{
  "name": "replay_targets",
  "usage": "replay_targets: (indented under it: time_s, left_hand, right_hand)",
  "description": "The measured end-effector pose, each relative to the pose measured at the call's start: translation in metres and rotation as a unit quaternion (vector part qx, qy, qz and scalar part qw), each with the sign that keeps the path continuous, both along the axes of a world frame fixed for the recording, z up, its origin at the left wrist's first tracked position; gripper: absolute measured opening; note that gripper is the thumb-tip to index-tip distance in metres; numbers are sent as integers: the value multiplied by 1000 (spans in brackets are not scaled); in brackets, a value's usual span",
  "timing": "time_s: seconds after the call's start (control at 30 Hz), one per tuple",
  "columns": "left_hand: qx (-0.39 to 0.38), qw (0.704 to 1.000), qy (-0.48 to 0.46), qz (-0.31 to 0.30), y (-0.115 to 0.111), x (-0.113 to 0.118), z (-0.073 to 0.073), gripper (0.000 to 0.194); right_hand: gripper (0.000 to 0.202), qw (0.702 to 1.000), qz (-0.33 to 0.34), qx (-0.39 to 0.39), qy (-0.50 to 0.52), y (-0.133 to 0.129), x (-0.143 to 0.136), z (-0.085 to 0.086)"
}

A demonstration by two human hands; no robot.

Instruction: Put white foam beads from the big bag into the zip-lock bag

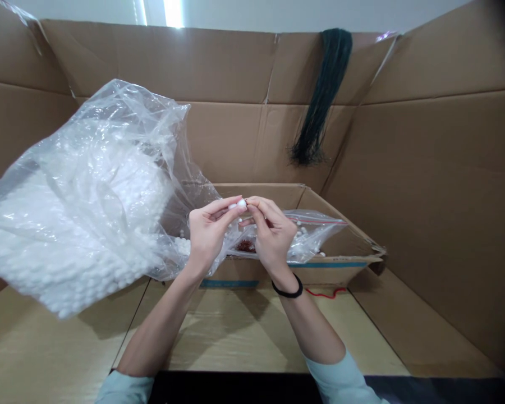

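My left hand point(209, 229) is closed in a pinch on a small white ball point(242, 203). Against the ball's right side, my right hand point(273, 227) pinches a tiny reddish-brown piece point(247, 204), too small to name. Both hands meet above an open cardboard box point(336, 269). Below them in the box lies a clear zip bag point(315, 235) with white balls inside, and a clump of reddish-brown bits point(246, 246) shows between my wrists. A large clear plastic bag point(109, 185) full of white balls leans over the box's left side.
Tall cardboard walls point(231, 67) stand at the back and sides. A bundle of dark green strands point(330, 84) hangs over the back wall. On the wooden table point(227, 336), a red string point(326, 294) lies by the box's front.
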State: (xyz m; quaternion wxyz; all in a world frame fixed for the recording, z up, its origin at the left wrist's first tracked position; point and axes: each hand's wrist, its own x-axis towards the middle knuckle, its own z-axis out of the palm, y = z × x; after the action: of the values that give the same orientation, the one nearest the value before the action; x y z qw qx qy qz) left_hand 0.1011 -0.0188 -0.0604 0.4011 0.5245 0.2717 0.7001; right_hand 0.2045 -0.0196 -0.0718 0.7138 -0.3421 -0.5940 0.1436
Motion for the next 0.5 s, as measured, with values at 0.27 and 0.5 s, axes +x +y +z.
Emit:
replay_targets:
  time_s: [0.27, 0.5]
  left_hand:
    - [-30, 997, 36, -58, 11, -11, 3, 29]
    - [23, 948, 317, 26, 19, -7, -6, 18]
  right_hand:
    - [16, 998, 25, -36, 46, 5, 10, 10]
    - [15, 994, -76, 11, 76, -2, 30, 23]
